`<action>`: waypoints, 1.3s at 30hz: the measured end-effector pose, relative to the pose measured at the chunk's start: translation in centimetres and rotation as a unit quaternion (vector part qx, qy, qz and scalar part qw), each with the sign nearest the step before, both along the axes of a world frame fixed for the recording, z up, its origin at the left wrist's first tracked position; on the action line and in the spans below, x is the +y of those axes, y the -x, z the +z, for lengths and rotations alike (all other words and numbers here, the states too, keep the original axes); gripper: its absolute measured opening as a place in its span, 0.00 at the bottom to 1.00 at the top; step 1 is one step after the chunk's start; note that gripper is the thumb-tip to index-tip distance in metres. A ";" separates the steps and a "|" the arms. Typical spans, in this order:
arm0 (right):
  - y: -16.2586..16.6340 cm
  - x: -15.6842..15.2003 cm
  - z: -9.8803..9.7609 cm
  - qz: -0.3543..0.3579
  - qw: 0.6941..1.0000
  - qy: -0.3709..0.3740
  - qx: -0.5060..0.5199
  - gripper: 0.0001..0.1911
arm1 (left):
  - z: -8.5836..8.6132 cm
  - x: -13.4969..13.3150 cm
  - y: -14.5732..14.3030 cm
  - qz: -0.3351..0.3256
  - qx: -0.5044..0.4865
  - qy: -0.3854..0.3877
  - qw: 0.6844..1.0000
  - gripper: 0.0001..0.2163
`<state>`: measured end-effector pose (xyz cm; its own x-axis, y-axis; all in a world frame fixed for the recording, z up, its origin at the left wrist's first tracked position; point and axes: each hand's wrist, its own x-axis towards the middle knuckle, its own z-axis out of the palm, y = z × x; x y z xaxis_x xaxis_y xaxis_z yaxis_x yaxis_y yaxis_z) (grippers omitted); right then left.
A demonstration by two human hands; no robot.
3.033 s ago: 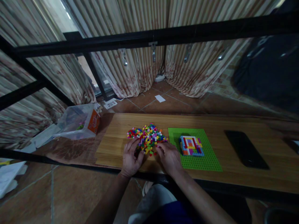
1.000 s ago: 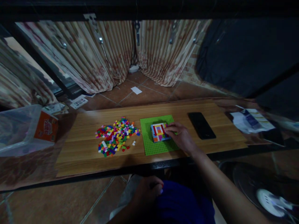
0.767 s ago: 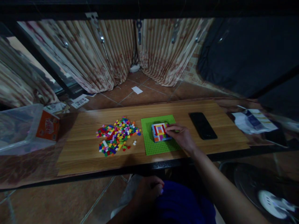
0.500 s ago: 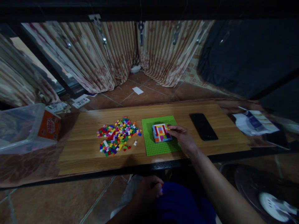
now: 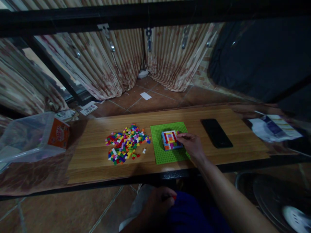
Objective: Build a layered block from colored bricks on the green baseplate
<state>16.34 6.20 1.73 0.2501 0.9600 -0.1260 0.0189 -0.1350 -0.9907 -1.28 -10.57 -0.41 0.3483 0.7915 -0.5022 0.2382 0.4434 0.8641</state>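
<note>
Lying at the right hand (image 5: 192,144), brick block (image 5: 169,141).

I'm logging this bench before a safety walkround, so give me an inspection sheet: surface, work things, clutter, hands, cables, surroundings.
Surface: wood-grain board, with dark edging along the near side.
Work things: loose bricks in a spread pile; brick build on a green baseplate, right of the pile.
Clutter: black phone-like slab flat on the board; clear box beyond its left end; white packet beyond its right.
Hands: right hand at the build's right edge, grip unclear; left hand low at the lap, red piece at its fingers.
Cables: nothing seen.
Surroundings: striped curtains; white paper on the tiled floor.
</note>
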 end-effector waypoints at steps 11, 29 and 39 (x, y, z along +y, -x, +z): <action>0.4 -3.2 2.5 -0.015 0.973 -0.098 -0.207 0.17 | 4.1 4.3 1.3 0.189 -0.077 -0.072 0.976 0.19; 7.1 -12.3 2.7 0.201 0.949 -0.146 -0.195 0.10 | 4.4 3.7 2.4 0.301 -0.065 -0.114 0.945 0.19; 10.6 -6.0 -0.3 0.233 0.860 -0.156 -0.426 0.11 | 2.0 2.5 6.3 0.393 -0.070 -0.053 0.915 0.17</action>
<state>5.77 0.18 1.43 -0.2974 0.9346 0.1951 0.7362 0.3546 -0.5764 -7.57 -8.10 1.62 -0.2952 0.8665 -0.4026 -0.2352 0.3425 0.9096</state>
